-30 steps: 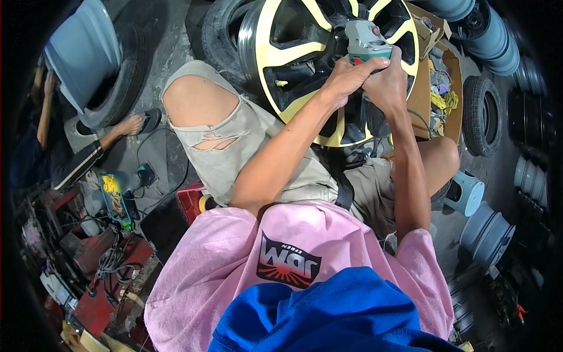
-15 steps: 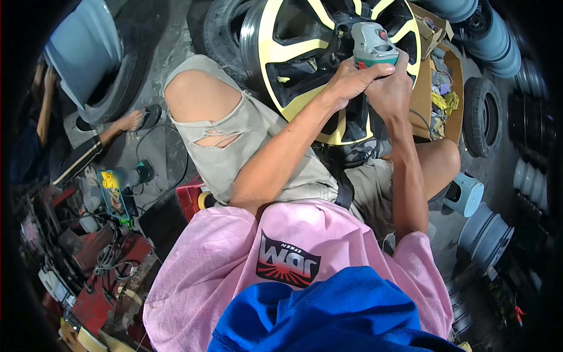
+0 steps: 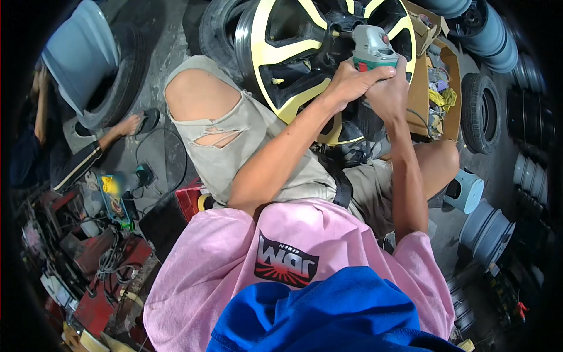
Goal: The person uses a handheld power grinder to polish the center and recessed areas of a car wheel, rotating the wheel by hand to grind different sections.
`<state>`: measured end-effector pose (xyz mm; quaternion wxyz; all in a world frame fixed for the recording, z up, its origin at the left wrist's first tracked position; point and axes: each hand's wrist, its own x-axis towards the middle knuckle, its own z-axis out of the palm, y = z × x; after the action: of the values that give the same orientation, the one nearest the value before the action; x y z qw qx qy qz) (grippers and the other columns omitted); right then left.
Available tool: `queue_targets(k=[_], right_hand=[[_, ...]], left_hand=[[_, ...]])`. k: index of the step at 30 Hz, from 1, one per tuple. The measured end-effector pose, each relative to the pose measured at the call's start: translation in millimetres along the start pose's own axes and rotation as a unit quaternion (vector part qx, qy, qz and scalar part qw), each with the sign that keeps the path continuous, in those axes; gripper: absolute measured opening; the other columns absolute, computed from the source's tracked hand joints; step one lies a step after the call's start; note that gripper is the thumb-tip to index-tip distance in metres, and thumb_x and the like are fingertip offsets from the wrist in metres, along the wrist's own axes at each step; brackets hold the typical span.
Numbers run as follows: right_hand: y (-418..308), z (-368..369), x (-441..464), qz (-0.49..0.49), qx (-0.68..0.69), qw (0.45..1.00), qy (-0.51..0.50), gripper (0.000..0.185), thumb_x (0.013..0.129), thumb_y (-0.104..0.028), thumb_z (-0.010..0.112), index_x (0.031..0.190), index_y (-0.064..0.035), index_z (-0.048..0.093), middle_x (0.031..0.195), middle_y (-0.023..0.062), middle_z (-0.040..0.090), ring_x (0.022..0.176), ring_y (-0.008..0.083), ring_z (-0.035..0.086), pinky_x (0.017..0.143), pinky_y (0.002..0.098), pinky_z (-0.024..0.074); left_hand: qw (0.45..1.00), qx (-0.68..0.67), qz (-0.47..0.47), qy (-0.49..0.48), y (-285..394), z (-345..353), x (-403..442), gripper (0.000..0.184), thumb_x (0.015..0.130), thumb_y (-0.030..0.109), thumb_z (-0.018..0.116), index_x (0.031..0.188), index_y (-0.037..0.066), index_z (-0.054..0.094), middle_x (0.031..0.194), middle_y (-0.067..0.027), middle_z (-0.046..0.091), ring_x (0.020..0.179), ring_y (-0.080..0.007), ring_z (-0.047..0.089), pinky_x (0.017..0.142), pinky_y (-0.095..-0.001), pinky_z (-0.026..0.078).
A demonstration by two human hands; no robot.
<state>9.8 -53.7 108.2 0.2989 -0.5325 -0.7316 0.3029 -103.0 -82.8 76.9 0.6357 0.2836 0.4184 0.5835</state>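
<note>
Both my hands are wrapped round an angle grinder [image 3: 375, 44] with a silver-grey head, a red button and a green body. My left hand [image 3: 350, 83] closes on it from the left, its thumb across the body. My right hand [image 3: 388, 92] grips it from the right, close against the left. Behind and below the grinder, a wheel rim [image 3: 293, 54] leans tilted between my legs, with black recesses and pale yellow spoke faces and lip. The grinder's working end is mostly hidden, so I cannot tell whether it touches the rim.
A cardboard box [image 3: 456, 117] of rags stands right of the rim, with a tyre [image 3: 481, 114] beyond it. Blue-grey rims [image 3: 489, 38], a light-blue stool [image 3: 467, 192] and a silver rim [image 3: 489, 234] line the right. At left, another person's hand holds a rim [image 3: 79, 56] near red equipment [image 3: 120, 273].
The yellow-faced rim has shifted slightly left in view. My hands stay closed on the grinder in nearly the same place.
</note>
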Motion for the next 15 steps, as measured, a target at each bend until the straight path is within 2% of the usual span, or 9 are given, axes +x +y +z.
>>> queue_targets(k=[1,5,6,8,11,15], right_hand=[[6.2,-3.1,0.1,0.000,0.000,1.000,0.001,0.071,0.078,-0.021,0.083,0.134,0.0011,0.046,0.108,0.0265,0.074,0.103,0.0405,0.074,0.088,0.0442,0.0564],[23.8,-27.3,-5.6,-0.019,0.001,1.000,0.019,0.068,0.077,-0.020,0.084,0.131,0.0021,0.049,0.110,0.0235,0.073,0.101,0.0335,0.074,0.088,0.0415,0.0564],[25.5,-32.9,-7.8,-0.018,0.009,0.999,0.034,0.067,0.076,-0.019,0.085,0.129,0.0022,0.050,0.108,0.0222,0.073,0.100,0.0314,0.074,0.087,0.0408,0.0564],[31.1,-39.8,-8.6,-0.027,0.057,0.997,0.053,0.063,0.075,-0.015,0.086,0.124,0.0023,0.051,0.107,0.0192,0.072,0.097,0.0273,0.072,0.085,0.0385,0.0563],[37.7,-50.4,-7.0,-0.051,-0.010,0.997,0.065,0.063,0.074,-0.014,0.086,0.124,0.0027,0.052,0.109,0.0186,0.072,0.098,0.0268,0.072,0.086,0.0387,0.0562],[40.5,-49.9,4.3,-0.029,0.043,0.996,0.071,0.064,0.075,-0.018,0.085,0.125,0.0028,0.052,0.109,0.0209,0.070,0.098,0.0288,0.072,0.087,0.0400,0.0557]], left_hand=[[1.000,0.015,-0.014,-0.001,3.6,3.5,-2.2,0.063,0.083,0.040,0.086,0.129,0.001,0.067,0.120,-0.0109,0.072,0.109,-0.0171,0.068,0.098,-0.0334,0.052],[0.999,0.016,0.027,-0.025,10.5,29.8,-7.3,0.071,0.078,0.040,0.088,0.132,0.001,0.064,0.119,-0.0100,0.073,0.110,-0.0160,0.068,0.099,-0.0319,0.053],[0.998,0.011,0.053,-0.031,1.0,35.1,-0.5,0.072,0.076,0.042,0.089,0.130,0.001,0.065,0.119,-0.0106,0.073,0.110,-0.0164,0.068,0.099,-0.0322,0.053],[0.998,0.017,0.045,-0.039,-9.2,44.0,7.0,0.074,0.075,0.043,0.090,0.130,0.000,0.065,0.119,-0.0110,0.073,0.110,-0.0170,0.069,0.099,-0.0325,0.053],[0.998,0.021,0.020,-0.058,-10.9,50.8,13.7,0.076,0.072,0.045,0.091,0.128,-0.001,0.066,0.119,-0.0116,0.074,0.109,-0.0189,0.069,0.099,-0.0333,0.053],[0.997,0.045,0.012,-0.063,-7.9,52.3,24.9,0.072,0.073,0.043,0.091,0.126,0.000,0.068,0.119,-0.0116,0.074,0.109,-0.0185,0.070,0.099,-0.0329,0.053]])
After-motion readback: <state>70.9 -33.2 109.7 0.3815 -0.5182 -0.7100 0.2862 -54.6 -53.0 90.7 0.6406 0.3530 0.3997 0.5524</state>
